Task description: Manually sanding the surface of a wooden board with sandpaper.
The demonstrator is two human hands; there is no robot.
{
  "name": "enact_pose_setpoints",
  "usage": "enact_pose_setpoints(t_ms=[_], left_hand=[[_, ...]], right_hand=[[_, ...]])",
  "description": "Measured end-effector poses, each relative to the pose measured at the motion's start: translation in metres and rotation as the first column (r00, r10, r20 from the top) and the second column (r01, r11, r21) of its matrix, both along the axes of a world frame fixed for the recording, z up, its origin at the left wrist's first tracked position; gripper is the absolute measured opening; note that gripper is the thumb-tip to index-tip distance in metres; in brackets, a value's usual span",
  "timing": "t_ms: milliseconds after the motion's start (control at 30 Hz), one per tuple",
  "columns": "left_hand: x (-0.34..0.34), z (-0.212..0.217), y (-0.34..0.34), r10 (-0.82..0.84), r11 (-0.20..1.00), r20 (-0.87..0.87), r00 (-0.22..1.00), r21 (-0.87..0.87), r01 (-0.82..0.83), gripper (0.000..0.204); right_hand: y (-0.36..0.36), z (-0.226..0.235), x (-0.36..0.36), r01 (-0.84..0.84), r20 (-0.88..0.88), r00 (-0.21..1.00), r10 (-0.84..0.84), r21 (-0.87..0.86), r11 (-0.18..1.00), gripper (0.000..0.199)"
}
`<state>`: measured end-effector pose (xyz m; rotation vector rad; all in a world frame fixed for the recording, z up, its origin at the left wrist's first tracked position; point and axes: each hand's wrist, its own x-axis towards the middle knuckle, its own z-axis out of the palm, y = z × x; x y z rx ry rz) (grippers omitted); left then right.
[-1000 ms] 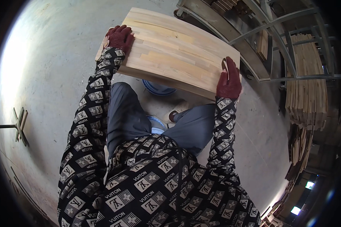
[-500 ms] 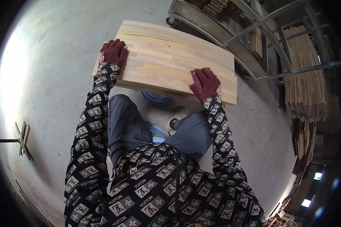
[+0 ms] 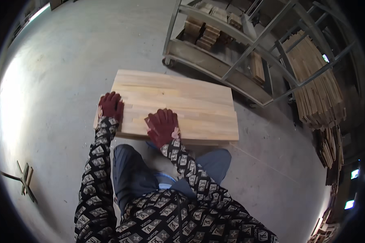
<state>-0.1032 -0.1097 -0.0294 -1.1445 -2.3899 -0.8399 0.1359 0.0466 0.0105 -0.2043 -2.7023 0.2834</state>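
The laminated wood panel [image 3: 202,117], at 12 o'clock ahead of the person, has its strips already joined; handling seems under way, but what remains cannot be told. The gloved left hand [image 3: 110,107] rests at the panel's 9 o'clock end, its grip unclear. The gloved right hand [image 3: 164,125] lies fingers forward near 7 o'clock; whether it holds anything underneath is hidden. Half a second ago it was near 4 o'clock.
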Motion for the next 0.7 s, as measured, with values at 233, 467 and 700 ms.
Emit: enact_pose_setpoints(t_ms=[233,467,700], left_hand=[[0.004,0.006,0.000,0.000,1.000,0.069,0.998,-0.008,0.000,0.029],[0.005,0.007,0.000,0.032,0.998,0.051,0.998,-0.053,-0.029,0.033],[0.004,0.003,-0.001,0.003,1.000,0.068,0.998,-0.013,-0.002,0.030]], right_hand=[[0.107,-0.006,0.078,0.383,-0.070,0.924,-0.376,0.174,0.907,0.046],[0.113,-0.006,0.103,0.623,-0.108,0.780,-0.617,0.238,0.745,0.046],[-0.011,-0.010,-0.009,0.094,-0.104,0.990,-0.093,0.010,0.996,0.053]])
